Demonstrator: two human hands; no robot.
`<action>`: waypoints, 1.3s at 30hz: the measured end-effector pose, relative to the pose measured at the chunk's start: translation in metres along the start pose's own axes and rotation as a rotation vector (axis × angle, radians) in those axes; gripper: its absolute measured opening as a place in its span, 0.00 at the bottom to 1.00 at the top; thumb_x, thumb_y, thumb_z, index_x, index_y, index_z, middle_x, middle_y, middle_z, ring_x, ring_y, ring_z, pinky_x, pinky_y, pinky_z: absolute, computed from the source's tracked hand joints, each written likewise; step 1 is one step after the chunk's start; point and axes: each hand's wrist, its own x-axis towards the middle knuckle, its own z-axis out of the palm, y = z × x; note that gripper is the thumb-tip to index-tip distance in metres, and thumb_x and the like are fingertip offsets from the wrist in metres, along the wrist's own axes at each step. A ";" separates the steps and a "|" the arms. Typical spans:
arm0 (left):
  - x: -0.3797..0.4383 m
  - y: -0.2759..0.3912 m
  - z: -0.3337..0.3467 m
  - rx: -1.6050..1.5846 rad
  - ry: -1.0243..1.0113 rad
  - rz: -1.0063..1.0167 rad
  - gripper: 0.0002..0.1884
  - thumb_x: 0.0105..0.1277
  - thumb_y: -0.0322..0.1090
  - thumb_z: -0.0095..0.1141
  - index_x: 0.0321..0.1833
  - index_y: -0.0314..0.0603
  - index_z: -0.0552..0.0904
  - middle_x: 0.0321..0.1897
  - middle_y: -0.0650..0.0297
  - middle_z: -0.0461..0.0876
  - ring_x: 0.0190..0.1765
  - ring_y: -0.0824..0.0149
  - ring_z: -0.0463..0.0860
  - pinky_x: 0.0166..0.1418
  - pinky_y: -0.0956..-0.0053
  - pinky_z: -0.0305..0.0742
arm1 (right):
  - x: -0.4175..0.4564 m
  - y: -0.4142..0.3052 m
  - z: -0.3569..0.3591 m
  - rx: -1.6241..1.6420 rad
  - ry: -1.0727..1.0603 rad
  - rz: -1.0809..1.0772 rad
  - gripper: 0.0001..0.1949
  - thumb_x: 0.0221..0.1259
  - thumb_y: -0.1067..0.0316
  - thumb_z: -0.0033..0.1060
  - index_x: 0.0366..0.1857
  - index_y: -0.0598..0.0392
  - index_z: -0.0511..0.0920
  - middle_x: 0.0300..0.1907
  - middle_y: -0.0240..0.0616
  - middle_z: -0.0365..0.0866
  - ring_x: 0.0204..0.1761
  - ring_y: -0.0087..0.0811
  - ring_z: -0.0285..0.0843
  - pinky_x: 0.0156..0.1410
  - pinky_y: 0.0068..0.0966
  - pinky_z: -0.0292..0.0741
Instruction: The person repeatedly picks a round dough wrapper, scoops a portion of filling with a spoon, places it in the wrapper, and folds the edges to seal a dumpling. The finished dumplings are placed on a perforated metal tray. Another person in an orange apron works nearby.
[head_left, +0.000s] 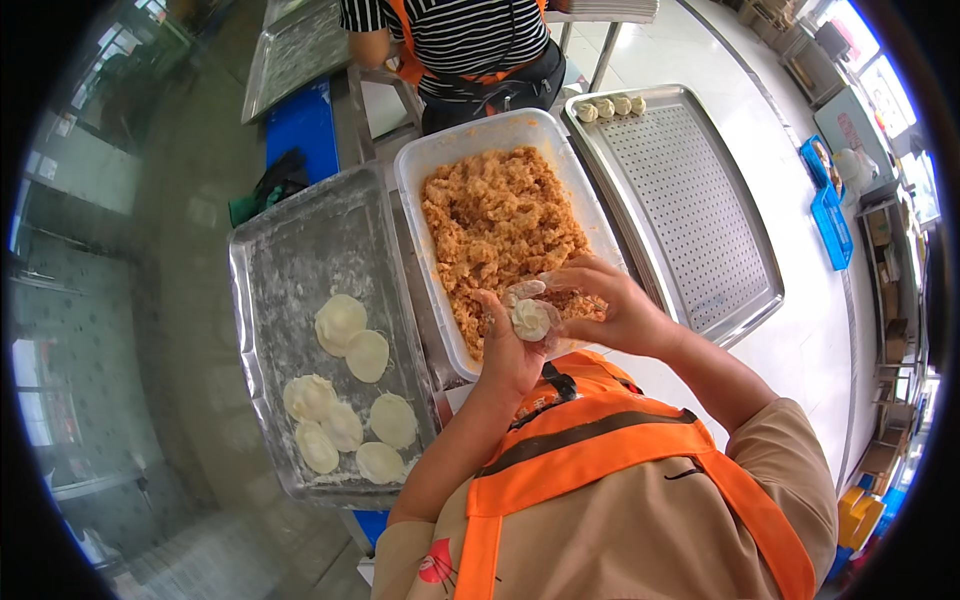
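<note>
A small pleated dough bun (530, 320), white and gathered at the top, rests in my left hand (514, 341) above the near end of the filling tub. The left fingers, dusted with flour, curl around it. My right hand (611, 304) is just to the right, index finger and thumb spread close to the bun. A thin stick-like thing (596, 302) shows between those fingers; whether they grip it is unclear. Under both hands, the translucent plastic tub (559, 142) contains an orange-brown minced filling (502, 210).
On the left, a floured metal tray (300, 247) carries several round dough wrappers (367, 356). A perforated metal tray (682, 202) on the right has several shaped buns (611, 109) at its far end. A person in a striped shirt (480, 37) stands beyond the tub. Dark gloves (274, 184) lie by the left tray.
</note>
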 end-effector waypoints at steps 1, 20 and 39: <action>0.001 0.000 -0.001 -0.016 -0.034 -0.005 0.37 0.54 0.73 0.37 0.50 0.45 0.72 0.36 0.66 0.77 0.35 0.69 0.76 0.33 0.75 0.71 | -0.002 0.001 0.002 -0.009 -0.006 -0.007 0.26 0.43 0.68 0.70 0.51 0.58 0.72 0.47 0.44 0.72 0.50 0.40 0.69 0.54 0.33 0.68; 0.015 0.005 0.011 0.247 0.086 0.012 0.30 0.62 0.66 0.35 0.41 0.43 0.72 0.25 0.66 0.76 0.25 0.71 0.74 0.26 0.78 0.67 | 0.012 0.020 0.002 0.023 0.055 0.056 0.04 0.46 0.75 0.61 0.27 0.59 0.77 0.28 0.39 0.77 0.34 0.37 0.76 0.40 0.29 0.72; 0.013 0.004 0.015 0.319 0.172 -0.003 0.22 0.64 0.58 0.43 0.38 0.45 0.72 0.18 0.67 0.71 0.13 0.76 0.64 0.14 0.82 0.55 | 0.026 0.019 -0.006 -0.391 -0.188 -0.271 0.06 0.40 0.74 0.59 0.23 0.55 0.73 0.24 0.36 0.71 0.30 0.37 0.70 0.37 0.30 0.70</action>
